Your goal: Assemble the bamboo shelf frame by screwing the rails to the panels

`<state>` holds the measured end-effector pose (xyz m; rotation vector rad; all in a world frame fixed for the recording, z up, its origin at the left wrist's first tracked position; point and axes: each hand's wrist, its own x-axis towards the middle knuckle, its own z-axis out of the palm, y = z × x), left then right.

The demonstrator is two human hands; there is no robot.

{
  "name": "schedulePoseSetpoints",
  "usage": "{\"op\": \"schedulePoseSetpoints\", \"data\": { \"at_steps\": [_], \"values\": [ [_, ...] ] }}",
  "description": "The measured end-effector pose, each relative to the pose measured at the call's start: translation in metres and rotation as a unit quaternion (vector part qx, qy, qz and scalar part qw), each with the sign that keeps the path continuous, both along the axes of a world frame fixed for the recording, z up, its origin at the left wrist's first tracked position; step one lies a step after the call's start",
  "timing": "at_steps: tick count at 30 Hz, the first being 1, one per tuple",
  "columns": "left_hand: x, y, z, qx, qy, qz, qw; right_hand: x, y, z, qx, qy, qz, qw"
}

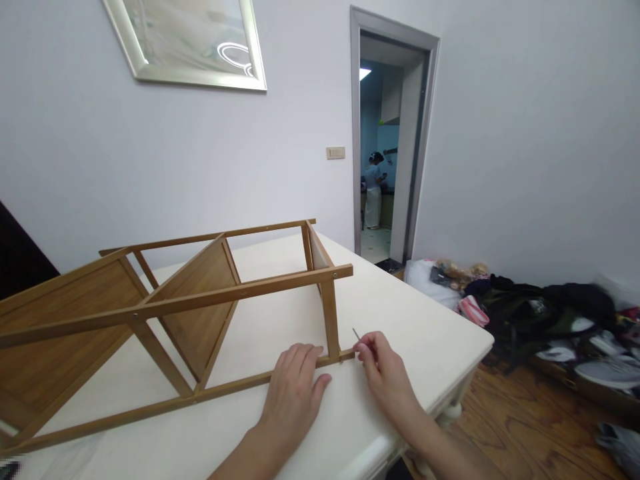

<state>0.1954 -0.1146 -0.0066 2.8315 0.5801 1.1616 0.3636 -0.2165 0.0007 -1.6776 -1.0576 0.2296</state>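
Wooden rack lies on the tabletop, left hand resting half-open on its near rail, right hand pinching a thin rod that could slip if that narrow pinch loosens or the rack shifts.

Private home, prob. living/dining rm: wide cream-white table w/ turned leg, brown wood-grain floor, lg. pale-gold-framed glossy picture or mirror (can't tell which) & sm. beige rectangular switch plate on plain white wall. Loose heap of dark & pale clothes-like soft goods along R side = lived-in, not shop/office. Thru tall grey-framed doorway, kitchen-type rm: pale tiled floor, pale upper cabinet, dark-topped counter, person in light-blue top & white lower garment standing at it.
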Motion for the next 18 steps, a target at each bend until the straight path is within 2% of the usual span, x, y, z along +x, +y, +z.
{"op": "schedulePoseSetpoints", "data": {
  "at_steps": [3, 9, 13, 18],
  "values": [
    [-0.004, 0.007, -0.001, -0.003, 0.041, 0.062, 0.997, 0.02, 0.004, -0.001, -0.013, -0.053, 0.008, 0.998],
    [-0.002, 0.011, -0.007, -0.014, 0.085, 0.09, 0.992, 0.025, 0.005, 0.004, -0.069, -0.099, 0.054, 0.991],
    [0.0, 0.01, -0.006, 0.007, 0.087, 0.102, 0.991, 0.024, 0.005, 0.004, -0.077, -0.082, 0.049, 0.992],
    [0.004, 0.01, -0.003, 0.018, 0.058, 0.116, 0.991, 0.031, 0.013, -0.004, -0.031, 0.0, 0.085, 0.996]
  ]
}}
